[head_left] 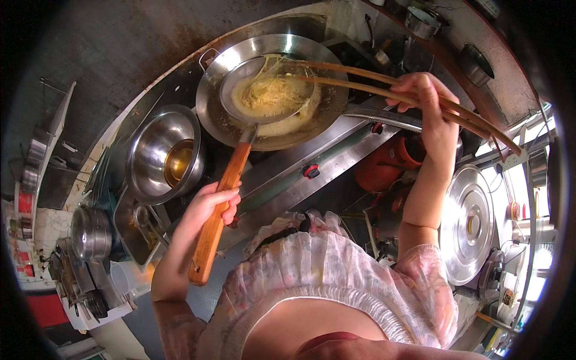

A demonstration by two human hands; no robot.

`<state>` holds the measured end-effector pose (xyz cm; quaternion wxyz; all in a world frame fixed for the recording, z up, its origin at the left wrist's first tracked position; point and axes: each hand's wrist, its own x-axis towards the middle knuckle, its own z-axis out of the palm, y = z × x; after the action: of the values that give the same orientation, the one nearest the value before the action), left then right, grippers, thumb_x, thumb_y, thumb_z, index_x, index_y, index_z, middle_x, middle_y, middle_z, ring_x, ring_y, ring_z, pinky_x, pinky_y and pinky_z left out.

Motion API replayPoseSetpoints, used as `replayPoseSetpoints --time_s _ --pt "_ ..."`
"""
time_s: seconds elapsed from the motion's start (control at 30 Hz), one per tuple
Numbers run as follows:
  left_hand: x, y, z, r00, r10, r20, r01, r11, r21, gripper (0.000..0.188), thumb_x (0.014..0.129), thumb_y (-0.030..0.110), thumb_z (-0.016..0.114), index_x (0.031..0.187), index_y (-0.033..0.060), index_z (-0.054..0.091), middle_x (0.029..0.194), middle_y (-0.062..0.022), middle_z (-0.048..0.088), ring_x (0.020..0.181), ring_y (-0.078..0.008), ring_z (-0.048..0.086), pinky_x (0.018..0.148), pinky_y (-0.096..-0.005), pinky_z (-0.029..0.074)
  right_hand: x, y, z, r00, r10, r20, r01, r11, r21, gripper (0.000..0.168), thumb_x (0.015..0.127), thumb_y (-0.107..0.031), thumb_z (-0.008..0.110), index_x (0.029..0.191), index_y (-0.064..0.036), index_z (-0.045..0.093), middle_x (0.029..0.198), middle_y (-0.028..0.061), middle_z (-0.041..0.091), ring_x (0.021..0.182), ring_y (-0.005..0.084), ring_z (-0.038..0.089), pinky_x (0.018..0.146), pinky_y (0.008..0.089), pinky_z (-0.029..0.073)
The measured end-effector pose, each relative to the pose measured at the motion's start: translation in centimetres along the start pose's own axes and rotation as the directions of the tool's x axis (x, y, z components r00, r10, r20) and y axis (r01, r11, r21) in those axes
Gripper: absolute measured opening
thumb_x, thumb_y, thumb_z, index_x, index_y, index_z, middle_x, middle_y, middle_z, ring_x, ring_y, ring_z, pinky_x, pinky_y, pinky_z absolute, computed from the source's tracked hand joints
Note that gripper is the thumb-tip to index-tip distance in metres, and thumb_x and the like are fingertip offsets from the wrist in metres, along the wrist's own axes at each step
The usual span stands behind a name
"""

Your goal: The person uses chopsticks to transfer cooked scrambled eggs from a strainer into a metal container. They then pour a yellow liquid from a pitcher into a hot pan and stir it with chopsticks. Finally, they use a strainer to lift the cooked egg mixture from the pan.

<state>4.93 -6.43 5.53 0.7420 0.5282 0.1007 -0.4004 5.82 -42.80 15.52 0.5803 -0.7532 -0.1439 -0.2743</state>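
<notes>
My left hand (219, 204) grips the orange-brown wooden handle (227, 182) of a round skimmer (226, 104). Its metal head sits within a wide steel wok (209, 108) on the stove. A pale yellow, stringy mass of food (265, 92) lies over the skimmer head, with whitish foam around it. From the right, my right hand (427, 101) holds a pair of long wooden chopsticks (355, 85). Their tips reach the food, and thin yellow strands stretch up near them. Whether the tips pinch anything cannot be told.
Left of the wok stands a steel bowl (155, 128) with amber liquid (180, 164). Below it is a metal tray (128, 220) with a ladle. The wok's handle (382, 114) extends right, above the stove knobs (310, 171). A red gas cylinder (373, 168) and large steel lid (468, 225) stand right.
</notes>
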Motion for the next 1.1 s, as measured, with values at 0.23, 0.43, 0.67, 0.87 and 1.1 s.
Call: replayPoseSetpoints --time_s 0.23,0.43,0.67,0.87,1.1 --pt "-2.1 2.8 0.4 0.997 0.038 -0.062 -0.027 0.985 0.168 0.028 0.082 0.013 0.051 0.106 -0.0009 0.044 0.067 -0.0048 0.046 0.04 -0.0093 0.043 0.035 -0.0224 0.034 0.4 0.9 -0.5 0.995 -0.041 -0.086 0.039 0.999 -0.025 0.029 0.09 -0.022 0.044 0.081 0.0 0.06 0.072 0.0039 0.06 0.063 0.0109 0.059 0.056 0.0205 0.043" --pt "-4.8 5.5 2.1 0.979 0.17 -0.113 -0.138 0.959 0.249 0.029 0.081 0.013 0.051 0.105 -0.001 0.043 0.066 -0.0045 0.046 0.039 -0.0087 0.042 0.035 -0.0214 0.034 -0.7 2.1 -0.8 0.969 -0.112 -0.222 0.085 0.988 -0.129 0.027 0.09 -0.021 0.044 0.082 0.0 0.059 0.073 0.005 0.061 0.066 0.012 0.06 0.058 0.0212 0.044" --pt "-6.2 7.4 3.2 0.948 0.27 -0.167 -0.197 0.913 0.358 0.028 0.08 0.013 0.05 0.104 -0.0004 0.044 0.066 -0.0038 0.046 0.038 -0.0079 0.041 0.034 -0.0208 0.034 -3.1 3.3 -1.9 0.972 0.153 -0.18 -0.133 0.984 0.119 0.028 0.091 -0.024 0.042 0.088 -0.001 0.058 0.079 0.0065 0.059 0.065 0.0137 0.06 0.056 0.0215 0.046" --pt "-6.2 7.3 3.2 0.943 0.274 -0.187 -0.187 0.905 0.382 0.027 0.08 0.013 0.051 0.102 0.0 0.045 0.066 -0.0039 0.047 0.039 -0.0078 0.043 0.035 -0.0206 0.034 -3.9 5.3 -0.9 0.973 0.211 -0.093 -0.176 0.939 0.295 0.032 0.092 -0.027 0.04 0.089 -0.002 0.058 0.081 0.007 0.059 0.069 0.0145 0.06 0.06 0.0234 0.047" --pt "-5.0 6.0 2.5 0.957 0.216 -0.192 -0.145 0.934 0.327 0.025 0.08 0.013 0.051 0.102 0.0022 0.045 0.067 -0.0044 0.047 0.041 -0.0082 0.044 0.036 -0.0206 0.033 -4.6 4.9 0.1 0.974 0.102 -0.2 -0.071 0.985 0.158 0.028 0.092 -0.02 0.04 0.091 0.001 0.058 0.084 0.0077 0.061 0.073 0.0143 0.061 0.064 0.0244 0.049"
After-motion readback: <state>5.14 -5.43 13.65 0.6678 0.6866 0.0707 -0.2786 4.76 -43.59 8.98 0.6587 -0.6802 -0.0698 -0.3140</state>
